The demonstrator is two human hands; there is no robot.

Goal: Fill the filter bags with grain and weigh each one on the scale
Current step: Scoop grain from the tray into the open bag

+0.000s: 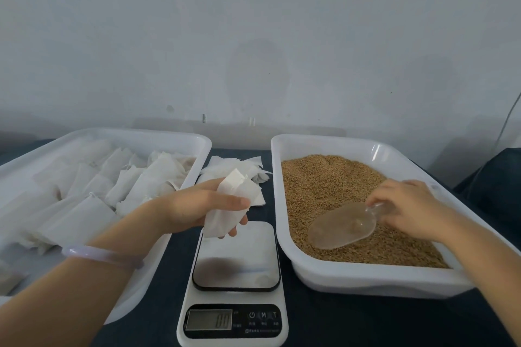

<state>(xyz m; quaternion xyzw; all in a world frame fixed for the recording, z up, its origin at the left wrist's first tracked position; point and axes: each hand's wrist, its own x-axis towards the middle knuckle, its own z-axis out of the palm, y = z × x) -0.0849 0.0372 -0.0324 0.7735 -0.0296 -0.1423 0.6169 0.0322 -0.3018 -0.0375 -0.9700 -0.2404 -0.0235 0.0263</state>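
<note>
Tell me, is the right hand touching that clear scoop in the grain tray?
Touching. The head view shows the right hand with fingers curled round the handle of the clear scoop, whose bowl lies on the grain.

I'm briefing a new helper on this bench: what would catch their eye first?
On the right, a white plastic tray of golden-brown grain, where the right hand holds a clear plastic scoop. In the middle, the left hand grips a white paper filter bag over the far edge of the white digital scale.
</note>
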